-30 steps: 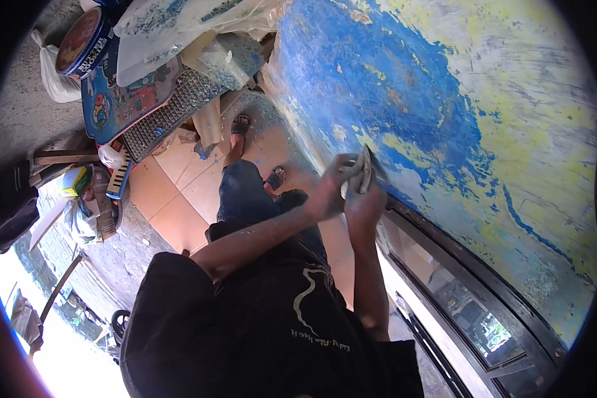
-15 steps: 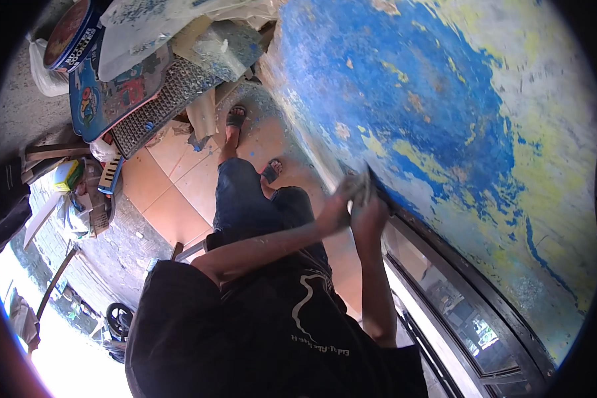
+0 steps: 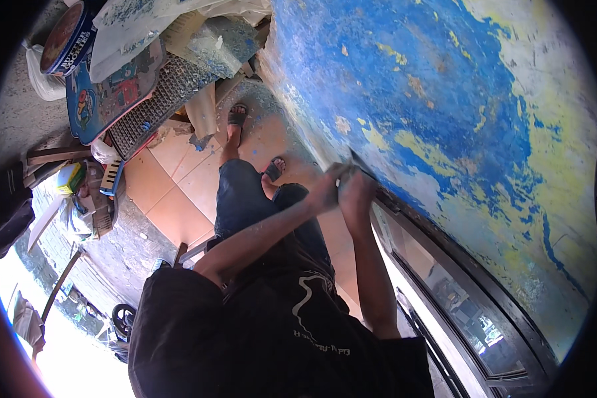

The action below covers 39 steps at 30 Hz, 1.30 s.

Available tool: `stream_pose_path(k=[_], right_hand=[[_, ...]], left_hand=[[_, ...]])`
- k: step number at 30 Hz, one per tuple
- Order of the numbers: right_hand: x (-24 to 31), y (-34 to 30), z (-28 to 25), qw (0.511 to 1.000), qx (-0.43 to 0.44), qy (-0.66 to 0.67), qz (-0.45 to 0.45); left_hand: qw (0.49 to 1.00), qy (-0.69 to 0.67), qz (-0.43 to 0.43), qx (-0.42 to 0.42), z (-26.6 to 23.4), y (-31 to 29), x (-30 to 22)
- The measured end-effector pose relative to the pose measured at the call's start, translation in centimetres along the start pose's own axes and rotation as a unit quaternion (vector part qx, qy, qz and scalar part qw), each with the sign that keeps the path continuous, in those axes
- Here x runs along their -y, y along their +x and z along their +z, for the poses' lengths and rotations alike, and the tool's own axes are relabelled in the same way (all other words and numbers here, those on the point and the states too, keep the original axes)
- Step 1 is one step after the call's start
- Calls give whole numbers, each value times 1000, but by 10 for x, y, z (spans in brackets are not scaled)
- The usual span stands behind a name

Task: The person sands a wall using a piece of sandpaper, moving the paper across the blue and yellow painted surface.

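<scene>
Both my hands are together at the lower edge of a wall (image 3: 438,119) with peeling blue and yellow paint. My right hand (image 3: 357,192) is closed around what looks like a scraper (image 3: 361,162), whose dark, flat blade points up against the wall. My left hand (image 3: 330,184) is closed right beside it, seemingly on the same tool; its fingers are slightly blurred. The handle is hidden within my hands.
A dark-framed glass window or door (image 3: 458,285) runs below the painted wall. Tiled floor (image 3: 179,212) with paint flakes lies under my sandalled feet. At the far left stand a round tin (image 3: 66,40), a blue board (image 3: 116,86) and a toy keyboard (image 3: 112,178).
Both my hands and the scraper have shifted a little left and up along the wall's lower edge. The view has moved slightly too.
</scene>
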State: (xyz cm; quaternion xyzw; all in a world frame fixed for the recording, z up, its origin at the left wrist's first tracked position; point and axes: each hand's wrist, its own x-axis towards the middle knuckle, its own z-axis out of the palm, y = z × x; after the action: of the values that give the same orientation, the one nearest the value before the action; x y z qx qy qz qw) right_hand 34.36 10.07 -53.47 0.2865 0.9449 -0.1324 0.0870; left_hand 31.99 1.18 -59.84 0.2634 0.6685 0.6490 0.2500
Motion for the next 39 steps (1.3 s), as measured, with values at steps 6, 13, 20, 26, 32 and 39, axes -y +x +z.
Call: stream_pose_path(k=[6, 13, 20, 26, 32, 39], right_hand=[[9, 13, 1, 998, 45, 9, 51], [-1, 4, 69, 986, 65, 150, -8], [-69, -95, 92, 832, 155, 498, 191], [-72, -129, 88, 631, 160, 666, 365], [-38, -117, 103, 515, 48, 734, 440], [27, -42, 86, 642, -129, 687, 314]], left_hand=[[999, -10, -29, 12, 3, 5, 4], [994, 90, -48, 35, -31, -19, 43], [935, 239, -96, 245, -2, -66, 12], [908, 344, -16, 237, 10, -97, 9], [843, 485, 42, 227, -3, -96, 10], [822, 524, 176, 137, -49, -16, -5]])
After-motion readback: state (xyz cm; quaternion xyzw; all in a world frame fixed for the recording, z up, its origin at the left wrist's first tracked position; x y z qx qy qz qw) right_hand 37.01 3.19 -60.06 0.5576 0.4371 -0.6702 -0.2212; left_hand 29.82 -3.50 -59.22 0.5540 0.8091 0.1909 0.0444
